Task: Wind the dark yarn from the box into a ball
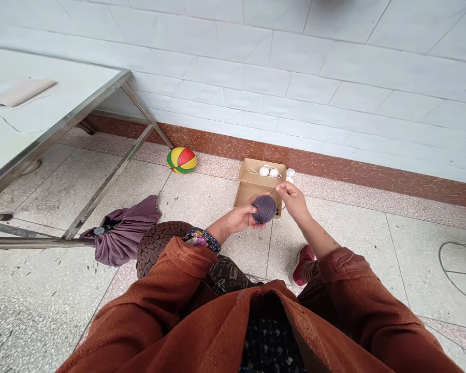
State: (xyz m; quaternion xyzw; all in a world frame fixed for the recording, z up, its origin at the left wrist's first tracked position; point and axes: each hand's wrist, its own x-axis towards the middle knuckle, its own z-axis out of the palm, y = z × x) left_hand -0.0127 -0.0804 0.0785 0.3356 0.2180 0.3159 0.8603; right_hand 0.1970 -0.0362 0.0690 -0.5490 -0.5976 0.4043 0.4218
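My left hand [238,217] is closed around a ball of dark purple yarn [264,209], its fingers cupping the ball from the left and below. Just up and right of the ball, my right hand [292,199] pinches a strand of yarn that runs down to it. Behind the ball, an open cardboard box [243,196] lies on the floor. Small white balls of string [264,170] show in its far part, with loose ends trailing. The ball and my hands hide part of the box's near side.
A red, yellow and green ball [182,160] sits by the wall. A metal-framed table [97,98] stands left, with a folded beige item [25,92] on top. Purple cloth [120,230] lies below it. A wire frame [460,272] is on the floor at right.
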